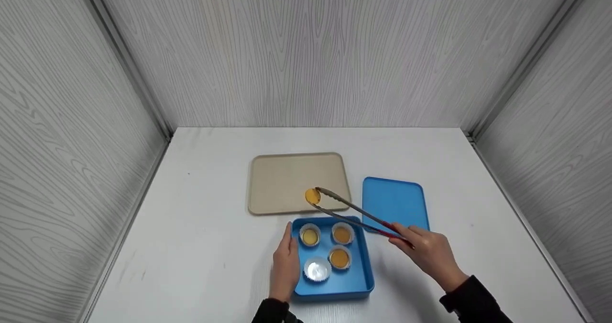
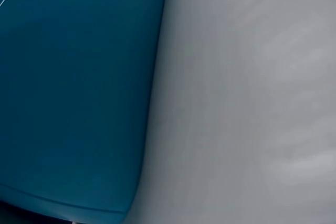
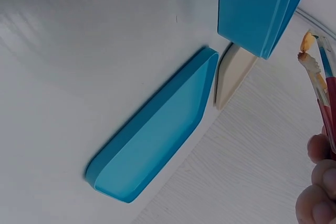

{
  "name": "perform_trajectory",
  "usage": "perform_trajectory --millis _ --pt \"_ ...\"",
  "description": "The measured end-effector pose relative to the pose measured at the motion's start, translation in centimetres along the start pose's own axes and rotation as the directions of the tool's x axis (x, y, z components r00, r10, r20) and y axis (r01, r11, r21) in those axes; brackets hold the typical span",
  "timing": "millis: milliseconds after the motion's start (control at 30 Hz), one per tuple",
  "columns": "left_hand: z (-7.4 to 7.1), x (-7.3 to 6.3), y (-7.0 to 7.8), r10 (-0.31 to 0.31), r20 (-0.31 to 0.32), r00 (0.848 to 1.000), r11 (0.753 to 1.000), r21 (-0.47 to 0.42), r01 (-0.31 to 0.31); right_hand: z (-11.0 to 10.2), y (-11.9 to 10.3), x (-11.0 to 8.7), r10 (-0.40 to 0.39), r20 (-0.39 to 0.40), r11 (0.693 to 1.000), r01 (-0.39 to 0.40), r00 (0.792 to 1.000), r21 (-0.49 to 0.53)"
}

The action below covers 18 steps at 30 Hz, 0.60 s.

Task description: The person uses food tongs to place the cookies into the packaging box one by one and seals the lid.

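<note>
My right hand grips a pair of metal tongs by their red handles. Between the tongs' tips is a round yellow cookie, held above the near edge of the beige tray. Along the left wall of a blue box, my left hand lies with straight fingers touching it. Inside the box, three pleated cups each contain a yellowish round piece, while a silver cup at the near left is empty. The right wrist view shows the tongs and the fingers around them.
A shallow blue lid lies right of the beige tray, just behind the box, partly beneath the tongs. White table surface extends to both sides. Grey wood-grain panels enclose the table at the back, left and right.
</note>
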<state>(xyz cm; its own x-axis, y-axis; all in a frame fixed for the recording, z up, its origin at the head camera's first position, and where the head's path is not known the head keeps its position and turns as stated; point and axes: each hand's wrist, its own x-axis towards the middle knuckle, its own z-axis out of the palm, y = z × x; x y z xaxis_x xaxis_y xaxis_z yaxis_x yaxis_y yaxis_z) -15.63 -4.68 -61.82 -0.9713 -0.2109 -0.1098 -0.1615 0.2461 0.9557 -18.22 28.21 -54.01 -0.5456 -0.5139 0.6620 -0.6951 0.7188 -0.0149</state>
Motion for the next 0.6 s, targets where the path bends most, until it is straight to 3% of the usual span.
perform_trajectory --millis 367,600 --pt "0.1 0.0 -0.2 0.037 -0.006 0.999 0.998 -0.053 -0.037 -1.7 -1.0 -1.6 0.049 0.063 0.999 -0.049 0.997 -0.001" --pt "0.1 0.0 -0.2 0.027 -0.005 1.000 0.999 -0.039 -0.028 -2.6 -1.0 -2.1 0.051 0.090 0.998 -0.053 0.995 0.019"
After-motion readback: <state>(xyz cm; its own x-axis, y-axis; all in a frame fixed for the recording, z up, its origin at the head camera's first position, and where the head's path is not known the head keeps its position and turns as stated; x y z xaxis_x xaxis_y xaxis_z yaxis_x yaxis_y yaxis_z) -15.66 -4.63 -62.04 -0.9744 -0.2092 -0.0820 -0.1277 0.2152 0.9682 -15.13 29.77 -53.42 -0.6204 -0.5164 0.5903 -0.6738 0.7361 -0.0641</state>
